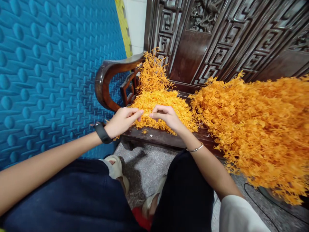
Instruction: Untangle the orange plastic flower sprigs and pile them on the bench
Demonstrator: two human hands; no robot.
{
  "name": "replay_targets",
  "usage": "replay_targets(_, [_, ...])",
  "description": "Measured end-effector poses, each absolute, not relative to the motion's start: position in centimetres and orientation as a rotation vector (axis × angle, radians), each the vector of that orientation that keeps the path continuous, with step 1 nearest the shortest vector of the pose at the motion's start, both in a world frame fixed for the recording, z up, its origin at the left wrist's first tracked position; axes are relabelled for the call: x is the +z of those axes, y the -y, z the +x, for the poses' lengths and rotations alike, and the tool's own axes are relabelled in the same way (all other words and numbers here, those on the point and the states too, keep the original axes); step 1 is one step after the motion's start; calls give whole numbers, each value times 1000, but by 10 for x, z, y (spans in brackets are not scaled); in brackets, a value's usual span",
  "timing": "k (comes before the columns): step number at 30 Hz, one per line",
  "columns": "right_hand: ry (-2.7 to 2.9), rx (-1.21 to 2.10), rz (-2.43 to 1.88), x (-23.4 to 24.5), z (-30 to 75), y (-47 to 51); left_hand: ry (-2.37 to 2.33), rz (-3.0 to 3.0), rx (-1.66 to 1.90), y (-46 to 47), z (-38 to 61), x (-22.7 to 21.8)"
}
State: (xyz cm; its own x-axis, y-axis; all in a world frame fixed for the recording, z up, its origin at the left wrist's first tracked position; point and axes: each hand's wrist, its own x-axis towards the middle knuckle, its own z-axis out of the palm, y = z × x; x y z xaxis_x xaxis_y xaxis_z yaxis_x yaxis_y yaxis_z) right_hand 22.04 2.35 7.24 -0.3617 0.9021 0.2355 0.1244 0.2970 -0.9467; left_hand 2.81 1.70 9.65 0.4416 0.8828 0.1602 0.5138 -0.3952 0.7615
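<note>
My left hand (126, 120) and my right hand (166, 116) face each other with fingertips pinched, a small gap between them. Both are just above a heap of small orange plastic flower pieces (166, 96) on a dark wooden bench seat (166, 140). Something pale orange seems to lie between the fingertips, but it blends into the heap and I cannot make out its shape. One loose orange flower piece (145, 131) lies on the seat's front edge, near a tiny white scrap (151, 135). Behind the heap stands a pile of thin orange stems (154, 72).
A much larger orange heap (260, 125) fills the bench's right side and hangs over its front. At left are the curved wooden armrest (106, 82) and blue textured foam mat (48, 71). The carved backrest (193, 48) rises behind. A black cable (258, 196) lies on the floor.
</note>
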Motion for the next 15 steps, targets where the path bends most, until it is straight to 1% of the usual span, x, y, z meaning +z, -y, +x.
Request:
replay_targets(3, [1820, 1195, -913, 74, 229, -26, -1148, 2152, 717, -13, 27, 94])
replay_targets(6, [1927, 1315, -866, 76, 228, -26, -1172, 2230, 689, -7, 28, 92])
replay_targets(10, [1988, 1423, -836, 80, 239, -30, -1164, 2241, 685, 1, 20, 97])
replay_targets(12, [1951, 1324, -905, 77, 261, -41, -1244, 2179, 800, 3, 10, 104])
replay_targets(13, [1911, 1222, -974, 74, 277, -49, -1331, 2109, 889, 4, 4, 108])
replay_targets(15, [1763, 918, -1143, 65, 309, -68, -1484, 1929, 999, 5, -4, 112])
